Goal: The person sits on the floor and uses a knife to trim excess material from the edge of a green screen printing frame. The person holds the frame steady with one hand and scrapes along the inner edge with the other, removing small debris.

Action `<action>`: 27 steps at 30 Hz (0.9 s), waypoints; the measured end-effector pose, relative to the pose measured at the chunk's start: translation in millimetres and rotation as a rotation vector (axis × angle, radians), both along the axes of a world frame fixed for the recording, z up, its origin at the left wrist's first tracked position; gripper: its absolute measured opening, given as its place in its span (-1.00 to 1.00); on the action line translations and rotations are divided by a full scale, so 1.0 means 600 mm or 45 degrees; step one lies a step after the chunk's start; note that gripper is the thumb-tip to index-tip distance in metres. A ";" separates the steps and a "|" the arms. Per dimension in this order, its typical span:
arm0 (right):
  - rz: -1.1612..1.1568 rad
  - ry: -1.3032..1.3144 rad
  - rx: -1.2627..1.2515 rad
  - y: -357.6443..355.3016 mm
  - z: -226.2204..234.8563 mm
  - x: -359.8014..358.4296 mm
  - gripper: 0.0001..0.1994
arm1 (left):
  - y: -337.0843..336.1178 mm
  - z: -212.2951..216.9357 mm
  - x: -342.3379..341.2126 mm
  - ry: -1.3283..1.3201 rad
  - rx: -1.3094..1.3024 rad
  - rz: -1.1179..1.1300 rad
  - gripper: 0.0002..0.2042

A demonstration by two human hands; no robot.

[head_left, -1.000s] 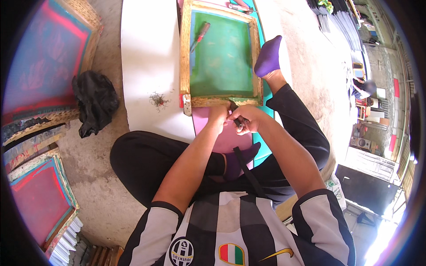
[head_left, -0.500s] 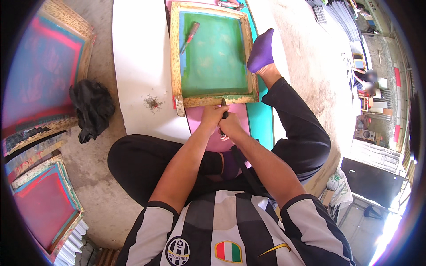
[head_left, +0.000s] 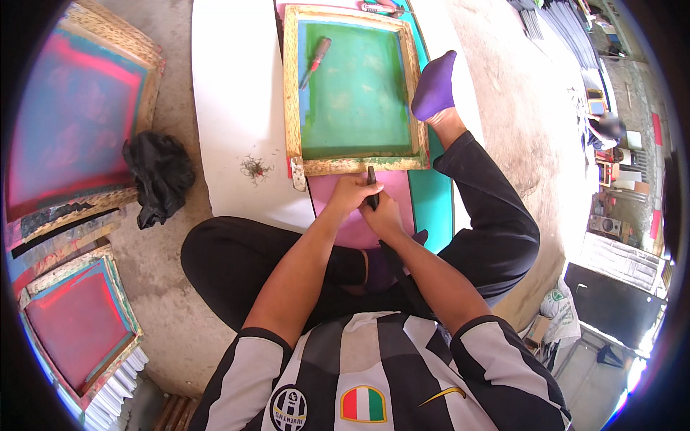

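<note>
1. Bare concrete floor [head_left: 172,302] spreads beneath us in the head view, with a long white board [head_left: 237,108] lying on it.
2. On the board we see a wooden-framed printing screen with green mesh [head_left: 356,93], and a red-handled screwdriver [head_left: 315,62] resting on that mesh.
3. Our left hand [head_left: 350,194] and right hand [head_left: 381,213] meet at the frame's near edge, over a pink sheet [head_left: 345,230].
4. Both grips are pinched together on a slim dark tool [head_left: 371,183], held upright with its tip against the frame.
5. Our purple-socked foot [head_left: 435,86] presses on the frame's right rail.
6. At left, a crumpled black cloth [head_left: 159,172] lies beside stacked red-and-blue screens [head_left: 72,122].
</note>
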State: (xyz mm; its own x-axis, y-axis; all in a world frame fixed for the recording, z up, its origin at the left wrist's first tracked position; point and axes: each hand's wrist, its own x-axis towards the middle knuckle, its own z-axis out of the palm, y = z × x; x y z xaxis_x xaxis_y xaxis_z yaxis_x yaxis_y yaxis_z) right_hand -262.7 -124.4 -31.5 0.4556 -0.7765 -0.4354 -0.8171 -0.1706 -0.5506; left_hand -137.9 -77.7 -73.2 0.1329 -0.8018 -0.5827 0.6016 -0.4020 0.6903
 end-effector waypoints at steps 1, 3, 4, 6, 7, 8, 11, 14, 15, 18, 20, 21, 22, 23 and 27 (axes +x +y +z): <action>0.029 -0.035 0.007 0.002 0.007 -0.011 -0.68 | 0.005 0.008 0.004 -0.024 0.006 -0.093 -0.73; 0.097 -0.092 0.019 0.003 0.022 -0.027 -0.70 | 0.009 0.008 0.007 0.014 -0.006 -0.023 -0.72; 0.138 -0.115 0.024 0.002 0.029 -0.033 -0.69 | 0.013 0.010 0.009 0.028 -0.011 0.012 -0.72; 0.210 -0.176 0.069 -0.001 0.042 -0.036 -0.70 | 0.025 0.027 0.015 0.003 -0.026 0.246 -0.71; 0.244 -0.215 0.110 -0.002 0.050 -0.033 -0.70 | 0.030 0.041 0.021 -0.011 -0.036 0.363 -0.71; 0.280 -0.253 0.150 -0.004 0.057 -0.031 -0.71 | 0.034 0.055 0.030 -0.035 -0.030 0.349 -0.72; 0.365 -0.334 0.329 -0.009 0.072 -0.003 -0.72 | 0.057 0.093 0.082 -0.119 0.018 0.323 -0.74; 0.420 -0.323 0.569 -0.004 0.100 0.050 -0.74 | 0.088 0.110 0.140 -0.191 0.094 0.281 -0.75; 0.457 -0.322 0.606 -0.002 0.102 0.065 -0.74 | 0.100 0.121 0.159 -0.216 0.155 0.269 -0.74; 0.573 -0.308 0.715 0.008 0.095 0.116 -0.76 | 0.141 0.148 0.224 -0.225 0.296 0.181 -0.70; 0.636 -0.348 0.758 0.018 0.091 0.140 -0.76 | 0.166 0.159 0.256 -0.208 0.329 0.138 -0.71; 0.670 -0.368 0.780 0.025 0.087 0.151 -0.77 | 0.180 0.163 0.270 -0.199 0.347 0.119 -0.71; 0.742 -0.341 0.796 0.029 0.083 0.161 -0.72 | 0.192 0.155 0.284 -0.217 0.353 0.064 -0.74; 0.702 -0.349 0.887 0.037 0.080 0.167 -0.68 | 0.203 0.147 0.295 -0.250 0.369 0.034 -0.74; 0.626 -0.371 1.135 0.055 0.071 0.173 -0.50 | 0.222 0.122 0.310 -0.327 0.426 -0.008 -0.75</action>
State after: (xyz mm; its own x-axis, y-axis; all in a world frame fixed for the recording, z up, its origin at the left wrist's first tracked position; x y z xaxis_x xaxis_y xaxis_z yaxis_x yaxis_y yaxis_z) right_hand -158.7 -91.4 11.0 0.8116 0.0683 -0.5801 -0.5840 0.1160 -0.8034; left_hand 47.9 55.5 0.1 0.3033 -0.5753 -0.7597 0.4237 -0.6327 0.6482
